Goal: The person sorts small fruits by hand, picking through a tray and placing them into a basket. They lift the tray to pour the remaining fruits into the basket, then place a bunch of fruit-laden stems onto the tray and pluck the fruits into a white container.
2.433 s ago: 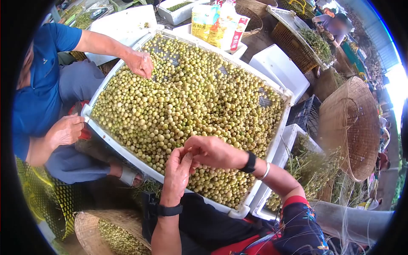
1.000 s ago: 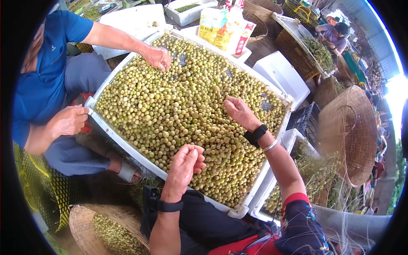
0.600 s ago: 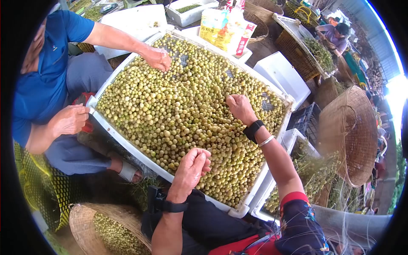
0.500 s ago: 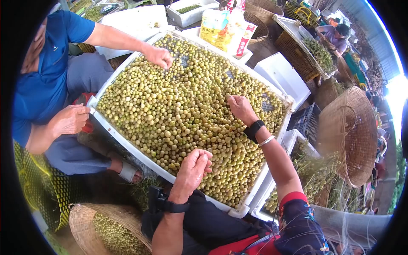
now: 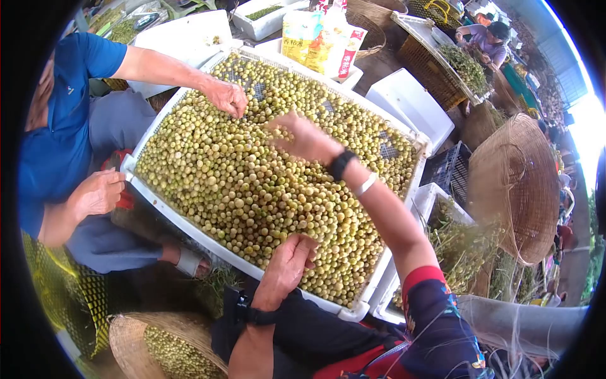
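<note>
A white plastic tray (image 5: 189,218) holds a thick layer of small round yellow-green fruits (image 5: 233,170). Over the upper middle of the fruits is my right hand (image 5: 306,137), blurred by motion, with a black band and a pale bracelet at the wrist; its fingers are smeared. My left hand (image 5: 290,262) is at the tray's near edge, fingers curled together, and whatever they may hold is hidden. Across the tray's left part, a co-worker's hand (image 5: 227,98) reaches down to the fruits. The co-worker's other hand (image 5: 98,192) is beside the tray's left corner.
A woven basket with fruits (image 5: 129,347) stands at the lower left. White foam boxes (image 5: 413,107), a black crate (image 5: 445,167) and a large woven basket (image 5: 514,189) are on the right. Printed bags (image 5: 322,44) stand behind the tray. Another person (image 5: 492,44) sits farther off.
My right hand has moved left and away from me, from the tray's right part to its upper middle. My left hand has shifted slightly down. The whole view has shifted a little.
</note>
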A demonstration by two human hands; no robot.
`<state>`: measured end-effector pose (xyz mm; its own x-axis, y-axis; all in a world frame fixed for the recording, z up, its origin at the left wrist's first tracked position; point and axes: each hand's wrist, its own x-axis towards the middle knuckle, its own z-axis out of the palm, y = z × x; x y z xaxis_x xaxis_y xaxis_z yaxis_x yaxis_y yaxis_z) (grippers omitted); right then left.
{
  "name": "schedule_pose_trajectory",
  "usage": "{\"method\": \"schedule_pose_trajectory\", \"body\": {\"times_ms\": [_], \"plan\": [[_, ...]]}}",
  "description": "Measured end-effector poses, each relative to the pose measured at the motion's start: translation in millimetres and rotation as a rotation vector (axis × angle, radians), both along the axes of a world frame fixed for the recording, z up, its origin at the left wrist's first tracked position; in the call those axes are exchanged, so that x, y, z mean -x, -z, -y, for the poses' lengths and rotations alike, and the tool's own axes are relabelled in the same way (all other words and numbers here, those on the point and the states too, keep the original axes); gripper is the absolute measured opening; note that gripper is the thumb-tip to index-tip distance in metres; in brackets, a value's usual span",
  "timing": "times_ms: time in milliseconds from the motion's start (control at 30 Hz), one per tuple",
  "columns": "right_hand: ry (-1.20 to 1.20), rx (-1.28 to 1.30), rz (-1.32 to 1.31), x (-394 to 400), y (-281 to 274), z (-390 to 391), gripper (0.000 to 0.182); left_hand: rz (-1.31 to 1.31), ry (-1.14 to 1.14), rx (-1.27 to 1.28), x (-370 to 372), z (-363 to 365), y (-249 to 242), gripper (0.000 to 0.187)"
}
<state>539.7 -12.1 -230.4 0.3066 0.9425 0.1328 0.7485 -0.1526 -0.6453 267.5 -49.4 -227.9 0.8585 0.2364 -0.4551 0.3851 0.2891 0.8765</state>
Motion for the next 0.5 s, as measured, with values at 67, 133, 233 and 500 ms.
{"method": "schedule_pose_trajectory", "body": {"times_ms": [67, 133, 233, 500], "plan": [[0.262, 0.203, 0.092, -44.4, 10.6, -11.5, 0.058, -0.045, -0.014, 0.104, -1.7, -3.8, -13.1, 0.031], [0.367, 0.278, 0.112, -70.6, 41.4, -26.3, 0.075, -0.021, -0.091, 0.149, -3.1, -9.4, -10.9, 0.030], [0.476, 0.242, 0.110, -66.1, 73.0, -43.1, 0.079, 0.021, -0.288, 0.204, -1.0, -21.3, -10.8, 0.028], [0.050, 0.477, 0.016, -37.1, 59.2, -23.2, 0.073, 0.016, -0.384, 0.148, 1.6, -35.1, -24.9, 0.026]]}}
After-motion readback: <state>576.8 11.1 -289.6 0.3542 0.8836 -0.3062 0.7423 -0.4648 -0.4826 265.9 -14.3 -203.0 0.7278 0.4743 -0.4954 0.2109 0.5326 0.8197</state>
